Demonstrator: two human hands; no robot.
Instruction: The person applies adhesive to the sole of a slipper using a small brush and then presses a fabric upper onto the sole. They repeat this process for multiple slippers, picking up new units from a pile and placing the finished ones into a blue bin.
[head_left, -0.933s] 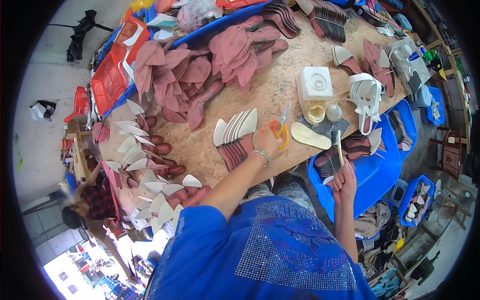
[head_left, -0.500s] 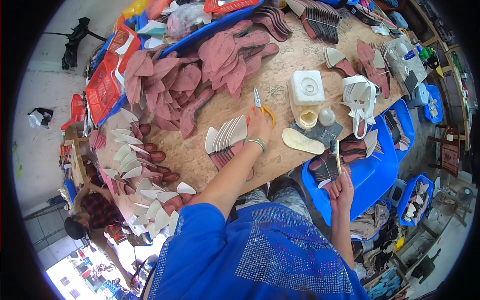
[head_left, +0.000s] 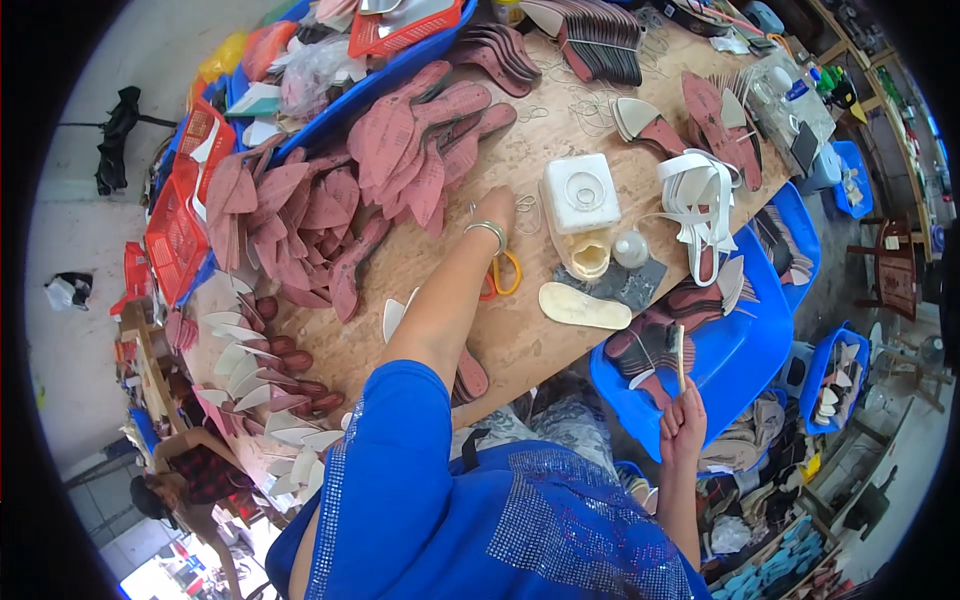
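Observation:
My left hand (head_left: pixel 495 208), a bangle at its wrist, reaches far over the wooden table. Just past the orange-and-yellow handles of the scissors (head_left: pixel 507 275), it covers part of their blades; its fingers are hidden. Under that forearm lies a fanned stack of pink insoles (head_left: pixel 470 378) with white tip pieces. My right hand (head_left: pixel 684 420) is closed around a thin brush (head_left: pixel 681 352), held upright with dark bristles at the top, above the blue tub at the table's edge. A pale insole (head_left: pixel 585 306) lies near a white plastic container (head_left: pixel 582 190) with a cut opening.
Heaped pink insoles (head_left: pixel 405 150) cover the table's far left. White-tipped ones (head_left: pixel 255 355) line its left edge. A blue tub (head_left: pixel 745 350) of insoles stands at the right edge. White straps (head_left: pixel 700 200) lie near it. Another person (head_left: pixel 195 475) is at lower left.
The view has shifted. My left hand has moved farther away, from the scissors' handles to beside their blades, leaving the scissors lying. The brush stays in my right hand.

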